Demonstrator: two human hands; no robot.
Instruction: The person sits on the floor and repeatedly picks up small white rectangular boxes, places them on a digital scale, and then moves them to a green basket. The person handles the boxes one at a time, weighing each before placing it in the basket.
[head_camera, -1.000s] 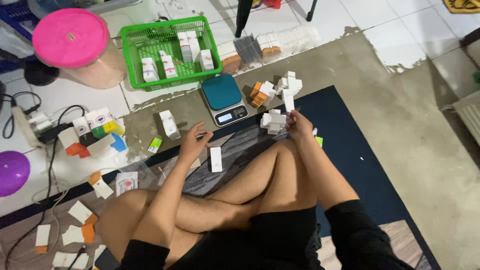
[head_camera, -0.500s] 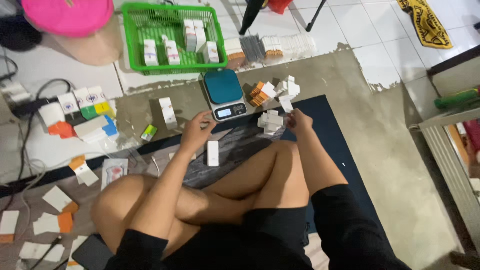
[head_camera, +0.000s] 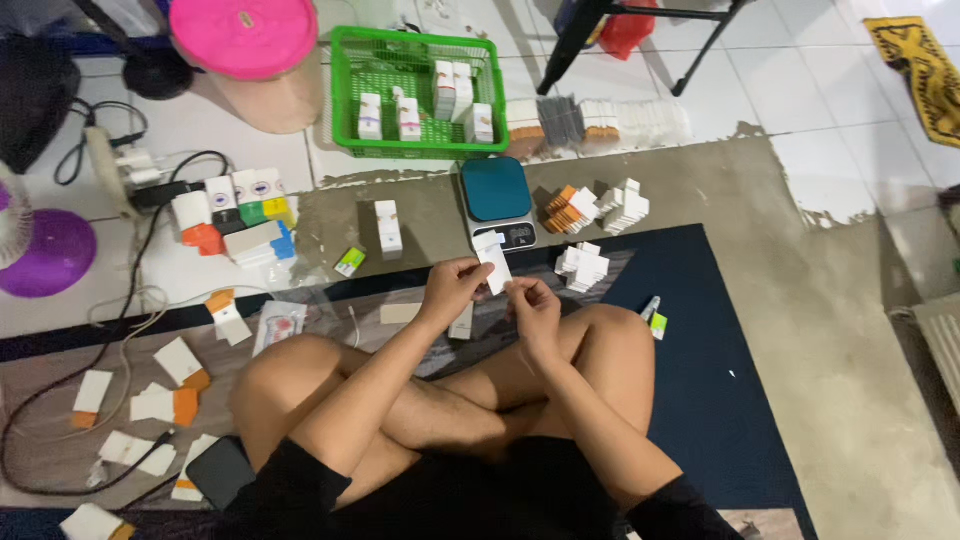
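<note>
One camera gives the only view. It sits on the person's head and looks steeply down and forward over the crossed bare legs, so the floor fills nearly the whole picture. The knees and black shorts take the bottom edge, closest to the lens. The left hand (head_camera: 452, 288) and right hand (head_camera: 532, 305) meet near the centre, at about arm's reach. Beyond them lies the small teal-topped digital scale (head_camera: 497, 192), and farther off, near the top edge, the green plastic mesh basket (head_camera: 345, 95) and round pink plastic lid (head_camera: 243, 35). The dark blue mat (head_camera: 720, 400) runs to the lower right.
</note>
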